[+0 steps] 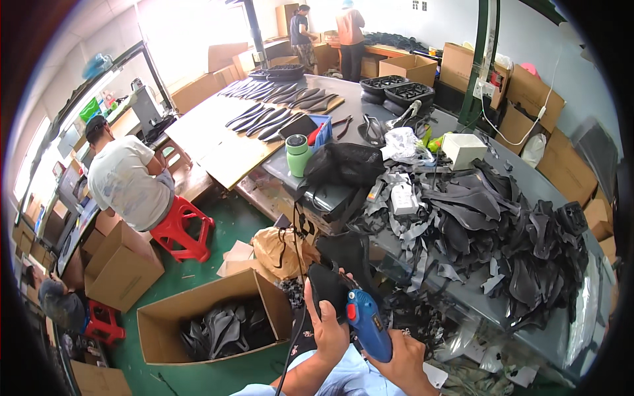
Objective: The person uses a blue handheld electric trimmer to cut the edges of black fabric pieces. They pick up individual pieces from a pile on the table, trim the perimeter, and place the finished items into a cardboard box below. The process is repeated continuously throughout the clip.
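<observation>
My left hand (328,333) grips a black, padded saddle-shaped piece (326,289) in front of my body, thumb up along its side. In my right hand (404,360) is a blue handheld power tool (371,328) with red buttons. The tool's head points up at the piece and meets its right edge; its tip is hidden, so I cannot tell what kind of tool it is. Left of my hands stands an open cardboard box (210,290) with several black saddle-shaped pieces (224,328) inside. Dark scraps (422,330) lie to the right.
A heap of black pieces and trimmings (489,231) covers the grey table (456,290) at right. Rows of dark saddle shapes (264,119) lie farther back, near a green bottle (296,155). A dark cord (298,264) hangs beside my left arm. One person (132,171) sits on a red stool (185,228).
</observation>
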Available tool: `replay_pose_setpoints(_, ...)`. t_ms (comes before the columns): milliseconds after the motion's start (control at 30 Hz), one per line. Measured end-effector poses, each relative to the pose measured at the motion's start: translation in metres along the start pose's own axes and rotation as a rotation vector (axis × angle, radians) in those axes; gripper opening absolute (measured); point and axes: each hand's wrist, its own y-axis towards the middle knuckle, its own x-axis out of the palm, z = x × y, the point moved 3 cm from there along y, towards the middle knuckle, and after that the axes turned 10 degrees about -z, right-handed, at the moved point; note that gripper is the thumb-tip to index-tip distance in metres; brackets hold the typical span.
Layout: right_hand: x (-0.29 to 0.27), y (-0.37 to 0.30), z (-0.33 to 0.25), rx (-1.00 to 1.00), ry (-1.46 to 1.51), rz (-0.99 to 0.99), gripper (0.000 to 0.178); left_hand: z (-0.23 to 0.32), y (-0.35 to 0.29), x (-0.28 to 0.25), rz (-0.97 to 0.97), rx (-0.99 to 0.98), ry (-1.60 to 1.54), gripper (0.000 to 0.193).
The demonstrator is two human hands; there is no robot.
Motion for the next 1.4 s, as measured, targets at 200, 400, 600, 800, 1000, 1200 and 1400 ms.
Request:
replay_pose_setpoints(200, -0.005, 0.003, -0.007, -0.012, -0.012, -0.003, 0.043, -0.013, -0.011, -0.012, -0.109, 0.1, 0.225, 0.059)
replay_pose_setpoints(400, -0.009, 0.004, -0.01, -0.012, -0.015, -0.008, 0.043, -0.008, -0.009, -0.005, -0.166, 0.12, 0.265, 0.059)
replay_pose_setpoints(600, -0.015, 0.009, -0.015, -0.054, 0.025, 0.021, 0.045, -0.013, -0.016, -0.015, -0.22, 0.054, 0.267, 0.062)
replay_pose_setpoints(800, -0.034, 0.017, -0.011, -0.017, 0.054, 0.055, 0.049, 0.003, -0.012, -0.015, -0.222, 0.062, 0.577, 0.046)
replay_pose_setpoints(1000, -0.058, 0.044, 0.012, 0.201, 0.477, 0.148, 0.052, 0.01, -0.006, -0.008, -0.294, -0.224, 0.598, 0.022)
replay_pose_setpoints(1200, -0.073, 0.041, 0.025, 0.234, 0.505, 0.253, 0.042, 0.018, -0.007, 0.013, -0.07, 0.312, 0.859, 0.028)
replay_pose_setpoints(1400, -0.069, 0.045, 0.024, 0.2, 0.748, 0.442, 0.037, -0.027, -0.039, 0.042, -0.665, -0.447, 0.358, 0.021)
